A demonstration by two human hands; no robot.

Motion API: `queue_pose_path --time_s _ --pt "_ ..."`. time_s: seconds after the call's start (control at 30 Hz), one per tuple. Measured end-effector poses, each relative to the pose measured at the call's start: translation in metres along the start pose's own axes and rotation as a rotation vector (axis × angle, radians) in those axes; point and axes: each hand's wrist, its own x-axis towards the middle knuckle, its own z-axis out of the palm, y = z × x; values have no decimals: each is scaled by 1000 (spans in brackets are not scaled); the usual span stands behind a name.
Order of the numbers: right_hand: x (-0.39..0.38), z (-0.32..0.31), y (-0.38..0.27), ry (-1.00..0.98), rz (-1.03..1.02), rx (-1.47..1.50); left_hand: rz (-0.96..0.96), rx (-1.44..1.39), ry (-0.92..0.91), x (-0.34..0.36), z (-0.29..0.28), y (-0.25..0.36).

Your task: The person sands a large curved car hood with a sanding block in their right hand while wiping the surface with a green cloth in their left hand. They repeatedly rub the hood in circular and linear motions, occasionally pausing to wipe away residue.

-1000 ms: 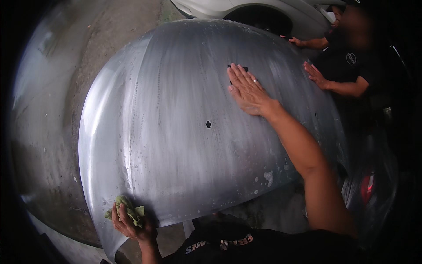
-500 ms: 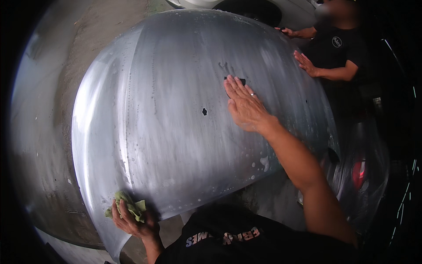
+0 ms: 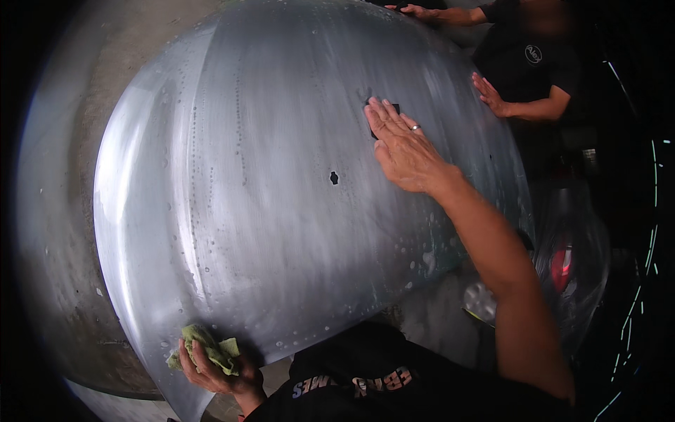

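A silver car hood (image 3: pixel 281 211), wet with streaks and droplets, fills the middle of the view. My right hand (image 3: pixel 411 155) lies on its upper part, fingers straight and close together, pressing a small black sheet of sandpaper (image 3: pixel 395 108) against the metal. Most of the sheet is hidden under the fingers. Down at the near left corner, my left hand (image 3: pixel 214 369) grips a crumpled green cloth (image 3: pixel 211 348), which rests on the hood. A small dark cutout (image 3: pixel 334 178) shows left of my right wrist.
A person in a dark shirt (image 3: pixel 524 63) stands at the far right, one hand (image 3: pixel 492 96) flat against the hood's edge and the other at its far rim. A clear plastic-wrapped part (image 3: pixel 573 260) with a red lamp is at the right. Concrete floor (image 3: pixel 63 211) lies left.
The view has shifted, and the hood sits slightly higher and more left. My right hand has slid a little with the sandpaper. The left hand keeps its hold on the cloth.
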Motion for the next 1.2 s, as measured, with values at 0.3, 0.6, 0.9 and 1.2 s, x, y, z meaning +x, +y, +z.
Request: queue_pose_path --time_s 0.3,0.6,0.9,1.2 --pt "-1 -4 -4 -63 -38 52 1 25 -40 0 -1 3" --pt "5 2 -10 32 15 67 8 42 -24 1 -2 0" --pt "63 -4 11 85 116 13 17 72 9 1 0 1" --pt "-49 -31 11 466 372 2066 -21 67 15 1 0 6"
